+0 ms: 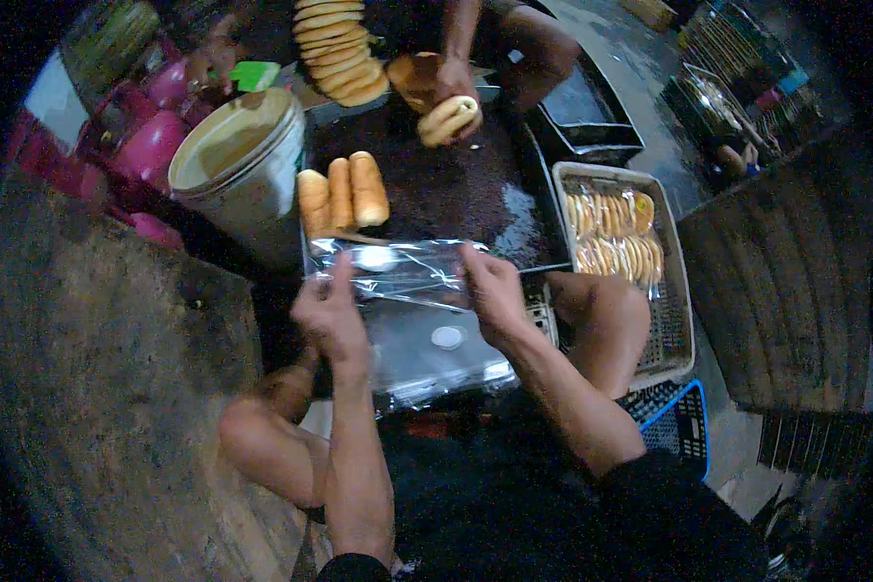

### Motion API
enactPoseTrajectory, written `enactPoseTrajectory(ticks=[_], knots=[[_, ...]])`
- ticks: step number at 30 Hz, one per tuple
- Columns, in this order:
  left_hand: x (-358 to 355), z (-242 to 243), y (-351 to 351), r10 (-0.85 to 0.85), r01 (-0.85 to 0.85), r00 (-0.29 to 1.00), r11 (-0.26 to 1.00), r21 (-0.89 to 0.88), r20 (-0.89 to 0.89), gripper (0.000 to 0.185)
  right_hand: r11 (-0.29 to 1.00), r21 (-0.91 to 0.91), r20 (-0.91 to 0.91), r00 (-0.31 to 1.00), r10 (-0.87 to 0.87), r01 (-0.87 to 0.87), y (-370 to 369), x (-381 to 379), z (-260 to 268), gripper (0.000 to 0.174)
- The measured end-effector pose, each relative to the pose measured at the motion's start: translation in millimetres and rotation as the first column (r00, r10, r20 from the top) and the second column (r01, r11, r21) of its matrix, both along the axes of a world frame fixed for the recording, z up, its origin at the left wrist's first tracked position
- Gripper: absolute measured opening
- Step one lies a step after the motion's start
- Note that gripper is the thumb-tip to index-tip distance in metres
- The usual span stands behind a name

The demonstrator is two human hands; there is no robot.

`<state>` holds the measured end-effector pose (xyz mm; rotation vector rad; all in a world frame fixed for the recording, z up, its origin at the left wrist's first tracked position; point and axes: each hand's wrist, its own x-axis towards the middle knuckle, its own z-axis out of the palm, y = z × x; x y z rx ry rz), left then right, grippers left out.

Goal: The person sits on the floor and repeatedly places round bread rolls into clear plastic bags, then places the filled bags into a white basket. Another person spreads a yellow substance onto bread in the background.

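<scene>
A clear plastic bag [415, 270] is stretched sideways between my hands above my lap. My left hand [335, 313] pinches its left end, thumb pointing up. At the right end, my right hand [496, 289] grips the film between thumb and fingers. Below it lies a stack of clear plastic bags [422, 356], with a white round spot on top. Just beyond my left hand, three browned bread rolls [340, 190] rest side by side on a dark tray [436, 182]. The bag seems to hold nothing, though glare hides some of it.
Across the tray, another person's hand [457, 87] holds a bread roll [447, 122]. A long row of flat breads [340, 51] stands behind. To the left is a large plastic bucket [236, 167]; to the right, a plastic crate [680, 291] holds packed breads [615, 236].
</scene>
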<state>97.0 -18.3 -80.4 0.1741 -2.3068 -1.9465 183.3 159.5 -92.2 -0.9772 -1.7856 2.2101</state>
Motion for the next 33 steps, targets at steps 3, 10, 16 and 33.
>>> enactPoseTrajectory(ticks=[3,10,16,33], knots=[[-35.0,8.3,-62.6,0.466,-0.426,0.885,0.798,0.427,0.011,0.034,0.736,0.676,-0.083,0.996,0.019,0.043,-28.6,-85.2,-38.3,0.072],[-37.9,-14.0,-69.7,0.152,-0.213,0.977,0.703,0.678,0.150,0.058,0.500,0.865,0.058,0.998,-0.021,-0.040,11.1,-120.4,-50.8,0.035],[-33.6,-3.7,-29.6,-0.122,0.137,0.990,0.936,0.325,-0.069,0.061,0.908,0.420,-0.197,0.975,0.099,-0.007,132.6,36.5,90.4,0.047],[36.5,-2.0,100.8,-0.698,0.120,0.713,0.222,0.968,0.072,0.068,0.160,0.923,-0.382,0.877,0.290,0.349,81.5,70.3,87.7,0.038]])
